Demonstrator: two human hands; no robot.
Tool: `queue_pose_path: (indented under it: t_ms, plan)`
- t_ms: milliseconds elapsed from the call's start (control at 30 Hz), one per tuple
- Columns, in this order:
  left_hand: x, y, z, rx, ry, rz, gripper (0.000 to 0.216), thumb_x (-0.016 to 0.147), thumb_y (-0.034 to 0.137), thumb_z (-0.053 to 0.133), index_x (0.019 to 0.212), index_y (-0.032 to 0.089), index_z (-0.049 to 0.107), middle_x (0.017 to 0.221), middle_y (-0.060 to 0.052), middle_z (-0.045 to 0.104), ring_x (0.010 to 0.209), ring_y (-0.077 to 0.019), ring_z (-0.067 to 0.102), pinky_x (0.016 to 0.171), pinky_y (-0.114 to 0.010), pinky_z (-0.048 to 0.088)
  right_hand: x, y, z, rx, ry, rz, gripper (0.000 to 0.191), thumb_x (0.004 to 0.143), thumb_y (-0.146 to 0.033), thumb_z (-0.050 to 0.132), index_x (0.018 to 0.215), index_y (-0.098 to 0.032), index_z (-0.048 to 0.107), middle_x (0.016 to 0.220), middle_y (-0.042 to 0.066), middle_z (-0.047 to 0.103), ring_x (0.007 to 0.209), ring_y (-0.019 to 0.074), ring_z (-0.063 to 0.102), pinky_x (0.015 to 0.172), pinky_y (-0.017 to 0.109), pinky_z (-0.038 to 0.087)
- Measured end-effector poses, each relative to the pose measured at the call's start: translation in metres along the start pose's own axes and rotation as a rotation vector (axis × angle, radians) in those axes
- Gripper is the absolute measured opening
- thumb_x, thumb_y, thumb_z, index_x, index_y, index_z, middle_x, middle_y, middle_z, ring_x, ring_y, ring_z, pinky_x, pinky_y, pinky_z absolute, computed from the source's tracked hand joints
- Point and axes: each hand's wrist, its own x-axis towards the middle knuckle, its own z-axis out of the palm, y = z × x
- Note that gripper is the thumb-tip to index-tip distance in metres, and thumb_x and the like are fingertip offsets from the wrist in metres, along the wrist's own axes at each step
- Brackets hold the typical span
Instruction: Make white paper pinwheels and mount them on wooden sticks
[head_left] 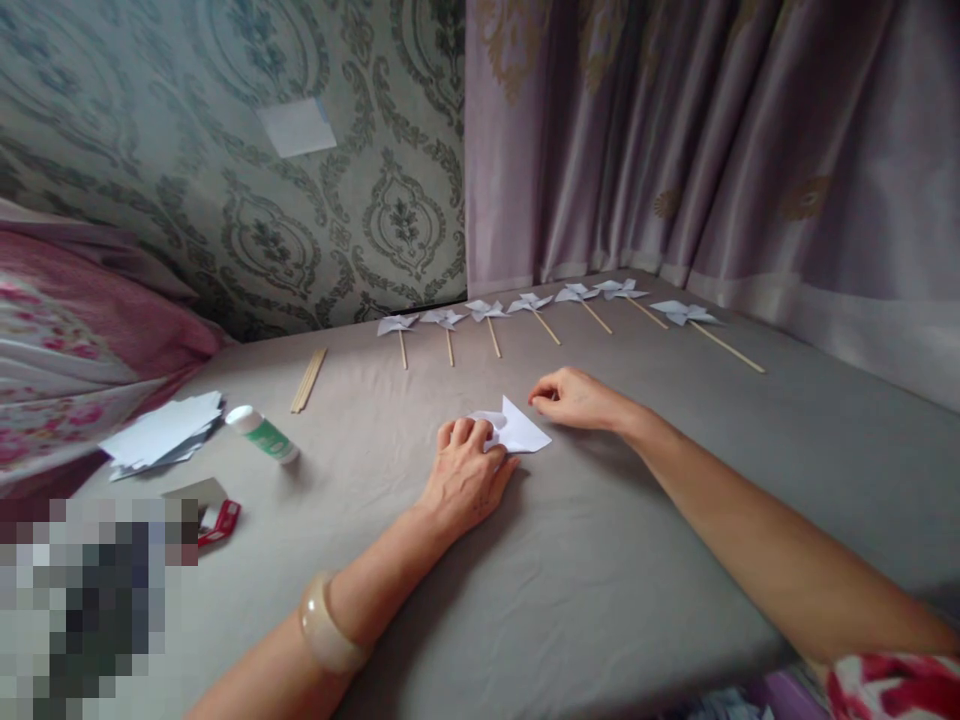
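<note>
Grey patterned wallpaper [405, 215] covers the wall, with a pale sheet [298, 128] on it. Mauve curtains [585, 150] with gold motifs hang in folds to the right; pink floral cloth [45, 350] bunches at far left.

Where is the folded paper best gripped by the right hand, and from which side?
Probably at the pointed right corner of the folded paper, coming from the right. The left hand covers the paper's left part, while that corner juts out uncovered toward the right hand. A light pinch seems best, since the paper looks thin.
</note>
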Motion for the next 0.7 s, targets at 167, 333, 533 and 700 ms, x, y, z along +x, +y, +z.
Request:
queue_pose_path:
  t_ms: [167, 333, 533, 700]
  plan:
    - [0.003, -0.003, 0.004, -0.007, 0.011, -0.017, 0.028, 0.091, 0.039, 0.052, 0.087, 0.021, 0.072, 0.103, -0.008, 0.06, 0.099, -0.0252, 0.045, 0.09, -0.046, 0.038, -0.027, 0.002, 0.013, -0.041, -0.001, 0.094, 0.022, 0.08, -0.021, 0.052, 0.084, -0.017, 0.074, 0.081, 0.006, 0.075, 0.074, 0.0176, 0.066, 0.063, 0.024, 0.042]
    - [0.005, -0.004, 0.006, 0.0, 0.003, -0.025, 0.022, 0.09, 0.036, 0.055, 0.089, 0.022, 0.072, 0.102, -0.008, 0.061, 0.099, -0.025, 0.045, 0.09, -0.045, 0.037, -0.033, -0.004, 0.02, -0.069, 0.01, 0.189, 0.02, 0.081, -0.027, 0.057, 0.09, -0.017, 0.071, 0.086, 0.007, 0.074, 0.076, 0.0181, 0.066, 0.064, 0.025, 0.041]
    - [0.006, -0.005, 0.006, 0.025, 0.024, -0.027, 0.021, 0.091, 0.033, 0.053, 0.089, 0.023, 0.071, 0.103, -0.007, 0.061, 0.099, -0.0249, 0.046, 0.09, -0.046, 0.037, -0.033, -0.006, 0.022, -0.023, 0.005, 0.29, 0.018, 0.08, -0.027, 0.057, 0.087, -0.017, 0.07, 0.086, 0.008, 0.074, 0.079, 0.0189, 0.067, 0.065, 0.025, 0.041]
    - [0.005, -0.006, 0.007, 0.052, 0.034, -0.037, 0.021, 0.091, 0.033, 0.053, 0.087, 0.023, 0.071, 0.104, -0.007, 0.062, 0.1, -0.025, 0.047, 0.091, -0.046, 0.037, -0.034, -0.008, 0.022, -0.022, -0.016, 0.328, 0.02, 0.08, -0.03, 0.057, 0.081, -0.017, 0.071, 0.083, 0.01, 0.074, 0.077, 0.0192, 0.067, 0.062, 0.025, 0.039]
